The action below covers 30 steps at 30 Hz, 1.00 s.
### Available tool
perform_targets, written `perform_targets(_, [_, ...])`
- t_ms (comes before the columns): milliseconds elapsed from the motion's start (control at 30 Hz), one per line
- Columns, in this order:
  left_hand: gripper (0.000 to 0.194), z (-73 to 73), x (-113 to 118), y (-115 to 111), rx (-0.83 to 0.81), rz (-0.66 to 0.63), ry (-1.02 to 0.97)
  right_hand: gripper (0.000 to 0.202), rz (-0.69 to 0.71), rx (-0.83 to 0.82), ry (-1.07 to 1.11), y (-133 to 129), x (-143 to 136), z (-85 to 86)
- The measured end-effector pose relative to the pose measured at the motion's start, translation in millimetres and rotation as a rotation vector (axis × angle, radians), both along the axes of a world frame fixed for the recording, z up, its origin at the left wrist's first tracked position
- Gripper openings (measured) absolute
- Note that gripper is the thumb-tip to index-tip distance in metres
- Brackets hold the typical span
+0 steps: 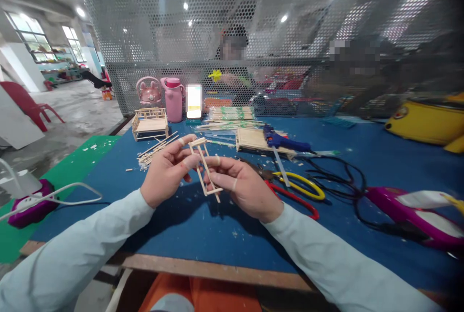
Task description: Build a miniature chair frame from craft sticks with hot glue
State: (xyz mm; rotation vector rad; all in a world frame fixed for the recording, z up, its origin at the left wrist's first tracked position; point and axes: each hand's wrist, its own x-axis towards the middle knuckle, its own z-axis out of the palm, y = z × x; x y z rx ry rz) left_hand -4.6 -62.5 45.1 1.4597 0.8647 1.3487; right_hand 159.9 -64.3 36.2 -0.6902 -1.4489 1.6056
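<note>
A small frame of thin wooden sticks (199, 172) is held up between my two hands above the blue table. My left hand (165, 173) pinches its upper left side with thumb and fingers. On the other side, my right hand (246, 187) grips the long stick with thumb and fingers. Loose wooden sticks (154, 151) lie behind my left hand. Close behind my right hand are scissors with one yellow handle (308, 187) and one red handle (295, 201). A blue glue gun (284, 140) rests by a flat wooden-stick panel (252, 140). Some fingertips are hidden behind the frame.
A miniature wooden bench (150, 123), a pink bottle (174, 101) and a lit phone (194, 102) stand at the back, before a perforated metal screen (188, 41). Black cables (348, 172) run to a purple power strip (416, 215) at right. Another person sits behind the screen.
</note>
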Motion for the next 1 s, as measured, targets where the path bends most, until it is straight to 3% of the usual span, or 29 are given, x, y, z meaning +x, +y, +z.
perform_targets(500, [0.058,9.8,0,0,-0.039,-0.005,-0.041,0.032,0.017,-0.101,0.078,-5,-3,8.7])
perform_targets(767, [0.034,22.6,-5,18,0.157,0.119,0.171,0.03,0.042,-0.194,0.197,0,-6,25.3])
perform_targets(867, [0.034,20.0,-10,28,0.237,0.183,0.268,0.023,0.044,-0.21,0.186,4,-4,29.0])
perform_targets(1000, [0.035,11.8,-12,36,0.204,0.075,0.221,0.021,0.061,-0.25,0.199,10,-2,27.0])
